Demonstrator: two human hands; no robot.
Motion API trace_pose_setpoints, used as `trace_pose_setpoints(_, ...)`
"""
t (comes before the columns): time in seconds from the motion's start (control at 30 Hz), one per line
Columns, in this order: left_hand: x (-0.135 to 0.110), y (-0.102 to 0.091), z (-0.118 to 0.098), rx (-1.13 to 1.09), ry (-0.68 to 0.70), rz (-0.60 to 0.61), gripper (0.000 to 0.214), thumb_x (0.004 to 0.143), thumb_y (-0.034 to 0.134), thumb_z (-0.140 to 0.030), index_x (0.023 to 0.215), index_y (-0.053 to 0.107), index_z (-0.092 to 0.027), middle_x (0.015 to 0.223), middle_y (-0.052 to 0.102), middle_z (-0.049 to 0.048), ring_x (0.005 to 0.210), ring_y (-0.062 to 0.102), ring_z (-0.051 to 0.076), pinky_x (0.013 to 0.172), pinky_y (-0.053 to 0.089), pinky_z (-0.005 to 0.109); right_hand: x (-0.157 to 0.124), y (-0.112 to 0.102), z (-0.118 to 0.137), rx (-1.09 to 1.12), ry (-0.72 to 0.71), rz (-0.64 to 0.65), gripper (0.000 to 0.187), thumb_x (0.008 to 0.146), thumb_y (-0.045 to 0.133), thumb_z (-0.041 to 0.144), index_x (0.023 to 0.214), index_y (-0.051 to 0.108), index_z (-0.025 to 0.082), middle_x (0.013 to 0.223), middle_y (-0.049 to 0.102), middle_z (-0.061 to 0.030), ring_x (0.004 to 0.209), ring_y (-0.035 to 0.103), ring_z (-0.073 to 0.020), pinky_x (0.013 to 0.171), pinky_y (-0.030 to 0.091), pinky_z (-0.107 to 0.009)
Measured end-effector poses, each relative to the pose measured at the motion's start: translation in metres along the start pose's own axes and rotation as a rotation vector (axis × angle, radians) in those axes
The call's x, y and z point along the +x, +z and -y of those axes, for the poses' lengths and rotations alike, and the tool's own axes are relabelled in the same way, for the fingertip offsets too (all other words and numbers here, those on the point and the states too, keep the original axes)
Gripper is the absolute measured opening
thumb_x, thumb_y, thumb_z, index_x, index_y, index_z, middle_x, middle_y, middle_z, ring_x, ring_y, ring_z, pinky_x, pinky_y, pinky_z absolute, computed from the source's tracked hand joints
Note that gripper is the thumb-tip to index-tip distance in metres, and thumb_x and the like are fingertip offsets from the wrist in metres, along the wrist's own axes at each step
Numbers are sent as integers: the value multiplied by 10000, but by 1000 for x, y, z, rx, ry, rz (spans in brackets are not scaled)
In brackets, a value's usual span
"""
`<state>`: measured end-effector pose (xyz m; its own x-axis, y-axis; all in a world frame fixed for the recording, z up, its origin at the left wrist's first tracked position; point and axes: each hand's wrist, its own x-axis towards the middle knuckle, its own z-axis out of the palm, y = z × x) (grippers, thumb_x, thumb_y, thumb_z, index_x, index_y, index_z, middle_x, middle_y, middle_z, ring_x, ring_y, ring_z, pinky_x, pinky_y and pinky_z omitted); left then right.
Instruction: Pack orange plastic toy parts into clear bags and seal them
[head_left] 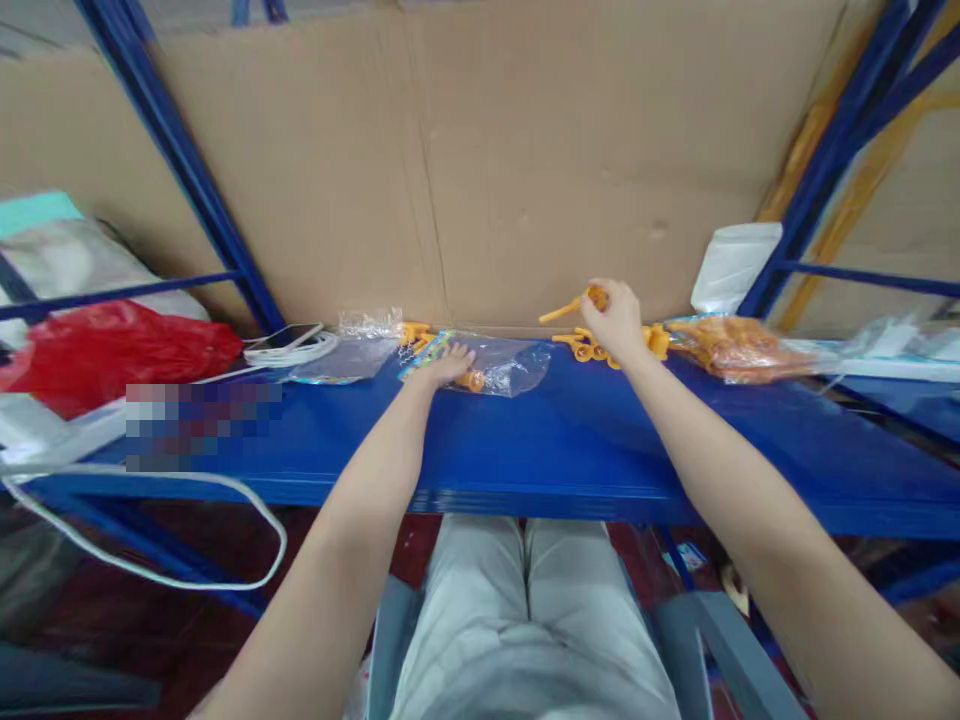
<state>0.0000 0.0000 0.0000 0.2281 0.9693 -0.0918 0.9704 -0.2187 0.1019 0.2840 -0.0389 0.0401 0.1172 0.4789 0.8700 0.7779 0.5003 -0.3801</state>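
Observation:
My right hand (616, 322) is raised just above the blue shelf, its fingers closed on an orange plastic toy pipe (562, 311) whose thin stem points left. Below and beside that hand lie several more orange toy pipes (583, 350). My left hand (450, 364) rests with fingers stretched out on a clear plastic bag (517, 368) with a colourful header. An orange piece (472, 380) shows at that bag, close to my left hand. Behind the left hand are further orange pieces (414, 332).
A filled bag of orange pieces (739, 348) lies at right. Another clear bag (349, 362) and a coiled white cable (296, 348) lie at left, near a red plastic bag (127, 350). Cardboard (525, 160) stands behind the shelf (540, 440), between blue metal posts (195, 170).

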Motion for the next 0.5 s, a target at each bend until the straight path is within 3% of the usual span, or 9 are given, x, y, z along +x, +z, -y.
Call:
trace_pose_setpoints(0.13, 4, 2, 8, 2, -24, -25, 598, 979, 76, -364, 1516, 181, -120, 1591, 97, 91, 1462, 37, 213, 1165, 108, 354, 4, -4, 6, 148, -11, 40, 267, 840, 546, 335, 1019, 658, 172, 1010, 673, -113, 977, 607, -237, 879, 483, -403)
trace_pose_setpoints(0.33, 8, 4, 19, -23, -28, -86, 594, 971, 96, -360, 1515, 196, -143, 1579, 144, 113, 1460, 87, 250, 1147, 159, 453, 2, -9, 13, 418, 86, 293, 241, 813, 577, 350, 928, 681, 165, 812, 669, -50, 735, 615, -163, 658, 507, -301)
trace_pose_setpoints(0.5, 7, 5, 18, -28, -38, -80, 605, 974, 81, -366, 1512, 190, -110, 1586, 109, 118, 1460, 79, 251, 1150, 165, 425, -4, -9, 17, 501, 164, 490, 238, 778, 635, 344, 906, 681, 150, 731, 647, -25, 588, 562, -112, 544, 471, -248)
